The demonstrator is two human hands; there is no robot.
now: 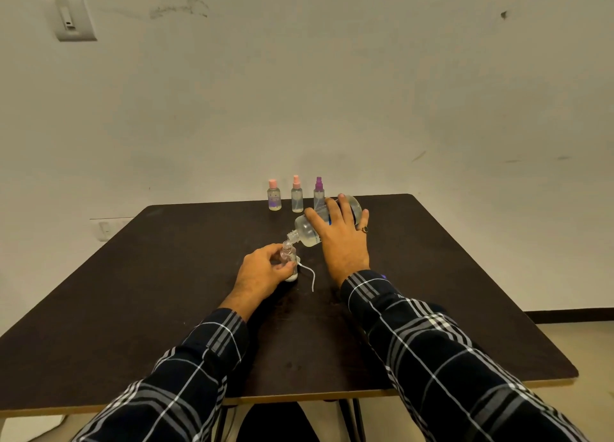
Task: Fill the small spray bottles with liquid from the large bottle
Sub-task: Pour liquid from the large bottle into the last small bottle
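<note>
My right hand (pixel 339 234) grips the large clear bottle (pixel 307 230), tipped down to the left so that its open mouth meets the neck of a small open spray bottle (pixel 287 254). My left hand (pixel 262 270) holds that small bottle upright on the dark table (pixel 166 292). A white spray head with its dip tube (pixel 307 274) lies on the table just right of the small bottle. Three capped small bottles stand in a row at the far edge: a pink-capped one (pixel 274 196), a pink-sprayer one (pixel 296 196) and a purple-sprayer one (pixel 318 192), partly behind the large bottle.
The table's far edge runs against a pale wall. A wall switch plate (pixel 74 20) sits high on the left. Table legs and floor show below the near edge.
</note>
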